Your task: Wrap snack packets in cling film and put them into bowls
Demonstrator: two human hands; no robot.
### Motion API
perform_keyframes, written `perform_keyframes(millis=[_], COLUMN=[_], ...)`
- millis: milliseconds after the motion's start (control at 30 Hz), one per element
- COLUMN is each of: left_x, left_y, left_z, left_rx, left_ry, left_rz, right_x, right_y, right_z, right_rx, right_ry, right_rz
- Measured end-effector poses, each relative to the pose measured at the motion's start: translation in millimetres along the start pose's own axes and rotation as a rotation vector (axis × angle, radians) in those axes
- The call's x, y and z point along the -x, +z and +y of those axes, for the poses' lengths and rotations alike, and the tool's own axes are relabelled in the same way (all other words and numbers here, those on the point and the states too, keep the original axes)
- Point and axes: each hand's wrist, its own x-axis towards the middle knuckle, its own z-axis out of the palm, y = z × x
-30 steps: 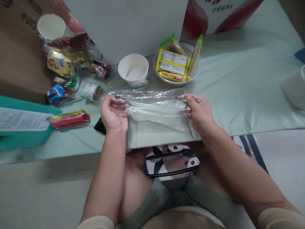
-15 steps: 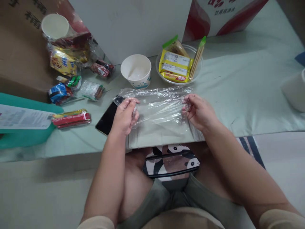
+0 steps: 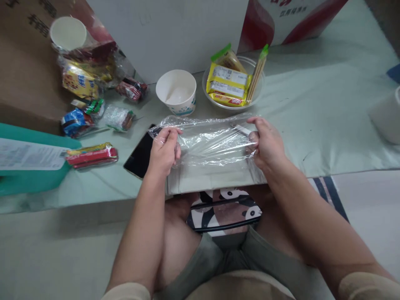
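Observation:
A sheet of thin, wrinkled clear plastic film [image 3: 212, 143] is stretched between my two hands, just above the table's front edge. My left hand [image 3: 165, 149] pinches its left end between thumb and fingers. The right end is gripped by my right hand [image 3: 265, 141], whose thumb and index finger hold the upper corner. A small white strip [image 3: 243, 129] shows by the right fingers; I cannot tell what it is. Behind the film stand a white paper cup [image 3: 176, 92] and a clear plastic bowl [image 3: 261, 85] of wrapped snacks [image 3: 229, 81].
Beside my left hand lies a dark phone [image 3: 139, 156]. Several packaged snacks [image 3: 79, 83], a red packet [image 3: 93, 156] and a teal container [image 3: 34, 179] are on the left. White boxes [image 3: 175, 33] line the back. Another white cup [image 3: 387, 118] stands at the right edge.
My right hand has shifted slightly right and its grip has changed, with the index finger now stretched along the film's top edge. The film is spread wider. The white strip has come into view.

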Motion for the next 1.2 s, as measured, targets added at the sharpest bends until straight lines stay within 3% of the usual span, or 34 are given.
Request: perform_keyframes(millis=[167, 300, 367, 467, 600, 767, 933, 1200], left_x=[-0.8, -2.6, -3.1, -3.3, -4.0, -3.7, -1.7, -3.0], left_y=[-2.6, -2.9, -2.6, -3.3, -7.6, -8.1, -4.0, -6.9], left_z=[3.9, 6.6, 8.4, 12.7, 17.4, 13.3, 10.0, 8.2], left_rx=[0.164, 0.313, 0.344, 0.343, 0.331, 0.296, 0.250, 0.235], left_ry=[-0.019, 0.018, 0.019, 0.039, 0.009, 0.029, 0.116, 0.127], left_rz=[0.095, 0.205, 0.235, 0.323, 0.425, 0.369, 0.326, 0.331], right_x=[-3.5, 6.9, 12.1, 13.4, 7.6, 9.1, 13.0, 12.0], right_y=[-5.6, 1.2, 5.3, 6.4, 2.4, 4.3, 5.2, -0.7], right_z=[3.8, 8.7, 11.5, 14.3, 14.6, 13.6, 14.2, 12.3], right_rx=[-0.098, -0.057, 0.059, 0.168, 0.111, 0.093, 0.351, 0.483], right_ry=[-0.113, 0.007, 0.017, -0.080, -0.141, -0.030, -0.143, -0.191], right_rz=[-0.070, -0.305, -0.344, -0.223, -0.087, -0.149, -0.146, -0.110])
